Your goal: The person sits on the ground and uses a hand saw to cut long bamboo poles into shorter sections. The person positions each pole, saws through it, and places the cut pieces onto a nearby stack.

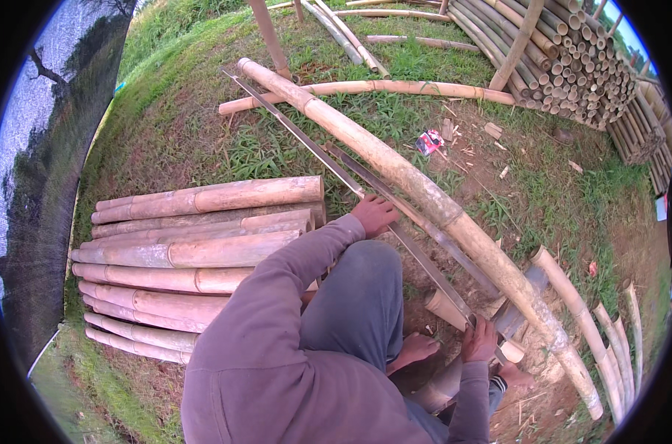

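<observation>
A long, narrow grey strip (313,148) with a pale edge runs from the far left toward my right foot; I cannot tell whether it is metal or wood. My left hand (376,215) is closed over its middle, just above my bent knee. Close to its near end, my right hand (480,340) grips it with bent fingers. Under and beside the right hand lie short bamboo pieces (445,308), one with a pale cut end. A thick bamboo pole (380,152) slants across beyond both hands, and a darker bar (432,231) lies between it and the strip.
Cut bamboo lengths (232,248) are stacked at my left. Another bamboo pole (410,87) lies crosswise beyond, near wooden posts (269,37). A large bamboo pile (572,66) stands far right, more poles (572,296) near right. A red packet (429,142) and chips lie on the grass.
</observation>
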The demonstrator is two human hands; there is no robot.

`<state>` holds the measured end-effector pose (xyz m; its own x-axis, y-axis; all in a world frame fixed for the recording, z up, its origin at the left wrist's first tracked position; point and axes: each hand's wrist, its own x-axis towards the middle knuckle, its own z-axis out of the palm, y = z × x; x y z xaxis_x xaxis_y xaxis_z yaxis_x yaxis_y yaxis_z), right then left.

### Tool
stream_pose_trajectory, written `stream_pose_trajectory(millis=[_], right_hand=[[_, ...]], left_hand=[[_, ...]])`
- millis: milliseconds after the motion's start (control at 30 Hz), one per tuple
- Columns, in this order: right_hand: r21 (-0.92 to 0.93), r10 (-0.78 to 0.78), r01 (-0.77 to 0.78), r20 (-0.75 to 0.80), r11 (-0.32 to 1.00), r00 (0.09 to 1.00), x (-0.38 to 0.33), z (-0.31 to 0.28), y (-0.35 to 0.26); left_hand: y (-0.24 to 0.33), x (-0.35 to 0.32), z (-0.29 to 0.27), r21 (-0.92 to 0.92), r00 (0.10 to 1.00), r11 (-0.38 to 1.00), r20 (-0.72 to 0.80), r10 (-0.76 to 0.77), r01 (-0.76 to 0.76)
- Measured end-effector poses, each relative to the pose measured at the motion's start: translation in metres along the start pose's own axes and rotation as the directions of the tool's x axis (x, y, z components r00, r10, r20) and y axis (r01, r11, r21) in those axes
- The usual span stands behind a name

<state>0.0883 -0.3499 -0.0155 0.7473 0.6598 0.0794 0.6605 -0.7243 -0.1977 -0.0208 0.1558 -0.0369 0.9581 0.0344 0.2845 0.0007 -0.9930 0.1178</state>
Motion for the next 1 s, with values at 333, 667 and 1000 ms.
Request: stream_pose_trajectory(millis=[333, 667, 1000], right_hand=[[-0.018, 0.037, -0.045, -0.338, 0.999, 0.94, 0.0, -0.072, -0.018], [-0.041, 0.099, -0.134, -0.467, 0.99, 0.879, 0.01, -0.075, -0.023], [-0.045, 0.12, -0.161, -0.484, 0.986, 0.867, 0.026, -0.071, -0.011]], left_hand=[[0.021, 0.041, -0.054, -0.103, 0.963, 0.993, -0.269, 0.021, -0.051], [0.024, 0.07, -0.065, 0.014, 0.974, 1.0, -0.224, 0.021, -0.019], [0.027, 0.089, -0.054, 0.075, 0.989, 0.996, -0.143, -0.044, 0.056]])
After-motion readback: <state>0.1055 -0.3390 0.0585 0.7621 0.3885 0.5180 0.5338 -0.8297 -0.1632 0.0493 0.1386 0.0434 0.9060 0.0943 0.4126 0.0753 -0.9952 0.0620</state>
